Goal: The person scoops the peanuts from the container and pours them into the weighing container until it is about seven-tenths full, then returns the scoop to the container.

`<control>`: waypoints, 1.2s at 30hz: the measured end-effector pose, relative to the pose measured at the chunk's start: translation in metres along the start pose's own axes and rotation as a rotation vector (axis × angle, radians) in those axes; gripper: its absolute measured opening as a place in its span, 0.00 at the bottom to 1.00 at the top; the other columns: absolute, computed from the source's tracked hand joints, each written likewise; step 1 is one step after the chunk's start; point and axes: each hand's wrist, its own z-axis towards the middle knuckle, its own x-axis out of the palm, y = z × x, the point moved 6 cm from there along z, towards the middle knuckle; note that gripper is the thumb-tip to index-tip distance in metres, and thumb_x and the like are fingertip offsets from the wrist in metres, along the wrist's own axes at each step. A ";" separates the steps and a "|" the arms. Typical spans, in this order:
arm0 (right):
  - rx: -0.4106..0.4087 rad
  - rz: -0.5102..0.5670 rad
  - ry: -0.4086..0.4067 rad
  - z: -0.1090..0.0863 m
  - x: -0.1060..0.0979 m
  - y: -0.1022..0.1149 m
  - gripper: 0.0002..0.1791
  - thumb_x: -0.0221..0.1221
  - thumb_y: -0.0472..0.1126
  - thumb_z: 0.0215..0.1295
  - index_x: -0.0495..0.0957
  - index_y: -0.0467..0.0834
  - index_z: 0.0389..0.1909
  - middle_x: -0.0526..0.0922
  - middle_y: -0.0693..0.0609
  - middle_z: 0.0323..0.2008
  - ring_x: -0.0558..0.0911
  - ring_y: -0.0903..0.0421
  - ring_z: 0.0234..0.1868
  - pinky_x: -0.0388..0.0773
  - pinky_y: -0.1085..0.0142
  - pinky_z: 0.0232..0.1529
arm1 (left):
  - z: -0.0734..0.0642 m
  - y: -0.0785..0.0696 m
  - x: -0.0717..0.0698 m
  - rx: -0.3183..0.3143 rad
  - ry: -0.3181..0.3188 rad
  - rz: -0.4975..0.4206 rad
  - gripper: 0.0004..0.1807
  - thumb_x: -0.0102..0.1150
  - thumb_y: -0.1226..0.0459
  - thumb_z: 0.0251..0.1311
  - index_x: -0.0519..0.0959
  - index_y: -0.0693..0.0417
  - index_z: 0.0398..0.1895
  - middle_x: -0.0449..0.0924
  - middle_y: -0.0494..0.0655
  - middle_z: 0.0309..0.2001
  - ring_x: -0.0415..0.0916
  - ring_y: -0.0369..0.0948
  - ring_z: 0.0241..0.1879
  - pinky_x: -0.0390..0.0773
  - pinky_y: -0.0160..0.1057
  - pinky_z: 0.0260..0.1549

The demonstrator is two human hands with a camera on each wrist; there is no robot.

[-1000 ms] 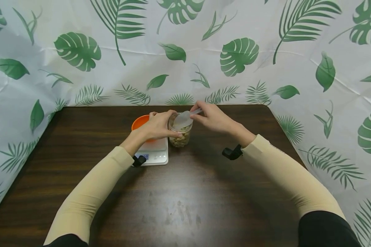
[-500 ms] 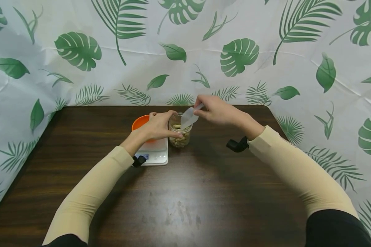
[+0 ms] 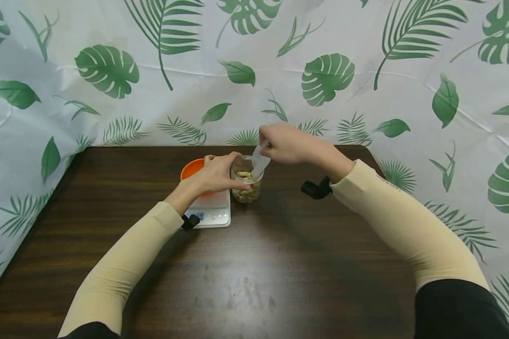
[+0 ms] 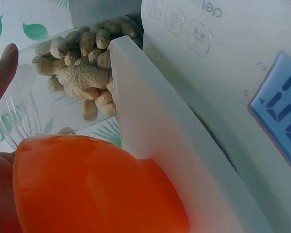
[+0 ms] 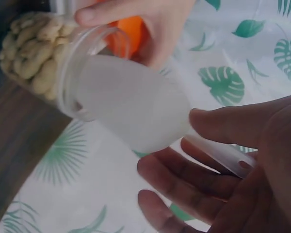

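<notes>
Your L hand [image 3: 218, 172] was curled part-way round the jar [image 3: 247, 194] near its rim, thumb in front, fingers behind, w/ a wide spread between. Your R hand [image 3: 286, 143] pinched the spoon [image 5: 136, 104] at the handle, close to its broad end, other fingers loosely bent. The jar stood upright on the table [image 3: 246, 263], just right of the scale [image 3: 216, 218]; couldn't tell if they touched. The spoon slanted w/ its tip in the jar's mouth, above the peanuts [image 4: 85, 77]; no nuts showed on it.

Biggest risk, imo: the spoon's end was broad vs. the opening, so a twist or hard push could've jammed it on the rim & levered the jar over, esp. if your L grip slackened. Nuts were big & knobbly, the spoon looked shallow & smooth, so a heaped load prob. would've rolled off. Your pinch was narrow too, so the handle could've swivelled under wt. Also, your L hand lay over the orange bowl [image 4: 97, 184] on the scale: a bump there could've shifted the bowl or upset the display [image 4: 281, 109].
</notes>
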 end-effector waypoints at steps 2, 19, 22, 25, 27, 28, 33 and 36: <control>0.004 -0.030 0.023 0.002 -0.001 0.005 0.10 0.55 0.36 0.74 0.75 0.34 0.49 0.82 0.40 0.43 0.82 0.44 0.44 0.78 0.51 0.49 | -0.001 0.000 0.000 0.002 -0.003 -0.001 0.49 0.72 0.37 0.54 0.67 0.55 0.71 0.79 0.50 0.62 0.77 0.46 0.56 0.52 0.62 0.61; 0.083 -0.230 0.269 0.031 0.014 0.032 0.18 0.49 0.33 0.73 0.73 0.34 0.61 0.80 0.43 0.44 0.76 0.49 0.37 0.73 0.58 0.39 | -0.001 0.002 -0.001 -0.004 -0.009 -0.014 0.48 0.73 0.36 0.52 0.67 0.51 0.70 0.78 0.46 0.62 0.76 0.45 0.57 0.52 0.60 0.60; 0.116 -0.240 0.311 0.035 0.021 0.034 0.18 0.50 0.33 0.74 0.73 0.35 0.62 0.81 0.44 0.46 0.77 0.50 0.37 0.73 0.60 0.37 | -0.001 0.002 -0.001 -0.006 -0.007 -0.013 0.48 0.72 0.36 0.53 0.66 0.49 0.70 0.79 0.46 0.61 0.76 0.45 0.57 0.52 0.60 0.61; 0.143 -0.239 0.347 0.037 0.028 0.034 0.16 0.51 0.34 0.75 0.74 0.36 0.60 0.81 0.44 0.47 0.79 0.50 0.38 0.74 0.61 0.36 | -0.001 0.003 0.000 -0.004 0.003 -0.022 0.48 0.72 0.36 0.53 0.66 0.49 0.71 0.80 0.47 0.60 0.76 0.45 0.57 0.51 0.61 0.62; 0.152 -0.232 0.356 0.038 0.031 0.032 0.16 0.52 0.34 0.75 0.74 0.36 0.60 0.81 0.44 0.47 0.79 0.50 0.38 0.74 0.61 0.35 | -0.001 0.003 0.001 -0.001 0.007 -0.027 0.48 0.72 0.36 0.53 0.65 0.50 0.71 0.80 0.48 0.59 0.76 0.46 0.57 0.51 0.61 0.62; 0.157 -0.222 0.357 0.038 0.032 0.031 0.17 0.52 0.34 0.75 0.74 0.35 0.61 0.81 0.44 0.48 0.79 0.50 0.39 0.74 0.61 0.35 | -0.001 0.003 0.001 -0.001 0.007 -0.028 0.48 0.72 0.36 0.53 0.65 0.50 0.71 0.81 0.48 0.59 0.76 0.46 0.57 0.51 0.61 0.61; 0.160 -0.177 0.346 0.040 0.032 0.024 0.20 0.51 0.33 0.75 0.70 0.35 0.65 0.80 0.42 0.52 0.79 0.50 0.41 0.74 0.60 0.39 | -0.001 0.003 0.000 -0.007 0.002 -0.016 0.48 0.72 0.35 0.52 0.66 0.49 0.70 0.79 0.46 0.61 0.76 0.45 0.58 0.51 0.60 0.61; 0.156 -0.165 0.339 0.040 0.032 0.022 0.20 0.50 0.33 0.75 0.70 0.35 0.65 0.80 0.42 0.51 0.79 0.49 0.41 0.74 0.60 0.39 | -0.001 0.004 0.000 -0.008 0.005 -0.016 0.49 0.72 0.35 0.52 0.66 0.50 0.70 0.79 0.46 0.61 0.76 0.45 0.58 0.51 0.60 0.61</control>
